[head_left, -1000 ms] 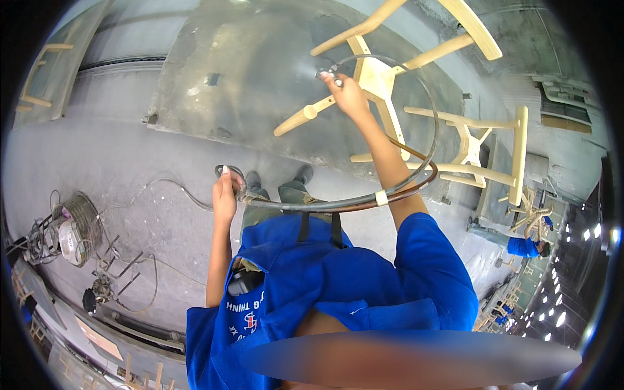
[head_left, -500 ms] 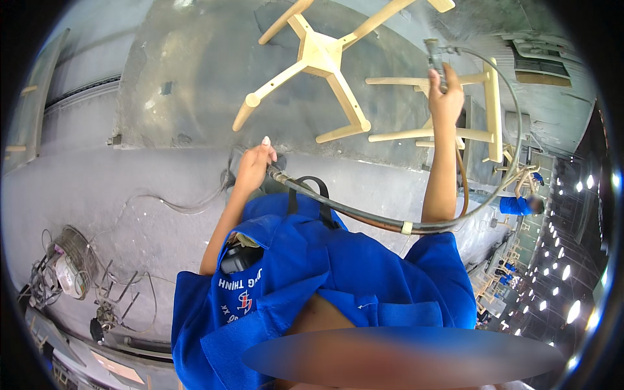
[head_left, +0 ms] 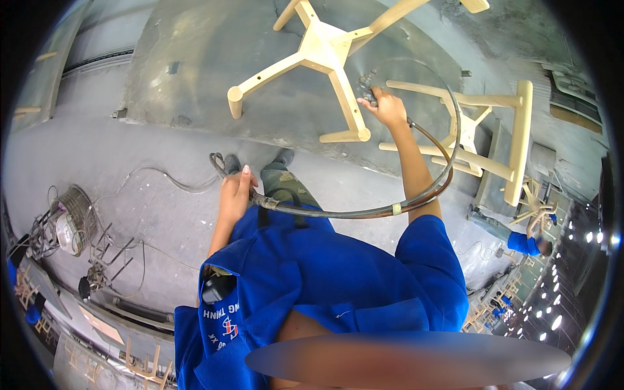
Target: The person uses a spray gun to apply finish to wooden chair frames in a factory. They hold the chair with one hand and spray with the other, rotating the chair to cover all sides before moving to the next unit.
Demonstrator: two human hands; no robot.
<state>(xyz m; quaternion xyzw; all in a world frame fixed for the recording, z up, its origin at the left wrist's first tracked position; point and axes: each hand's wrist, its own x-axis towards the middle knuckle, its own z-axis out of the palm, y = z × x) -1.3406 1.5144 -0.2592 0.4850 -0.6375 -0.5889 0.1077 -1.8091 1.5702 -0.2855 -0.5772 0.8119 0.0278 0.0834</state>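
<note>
My right hand [head_left: 390,109] is closed round a spray gun [head_left: 367,83], held just right of a pale wooden chair frame [head_left: 320,47] with splayed legs. The gun is near that frame but apart from it. A dark hose [head_left: 325,212] loops in a wide arc from the gun side, across my front, to my left hand [head_left: 233,195]. The left fingers wrap round its taped end part. Further right is a second pale wooden frame [head_left: 481,101], lying turned on its side in the view.
A grey, stained panel [head_left: 195,71] spreads behind the first frame. On the floor at left stand a wire-wrapped drum [head_left: 77,218] and a tangle of metal rods [head_left: 114,263]. Another person in blue [head_left: 522,244] works at far right, near more wooden frames [head_left: 536,201].
My right hand has brought the spray gun left and down, from beside the second frame to close by the first. My left hand has shifted slightly left and down with the hose.
</note>
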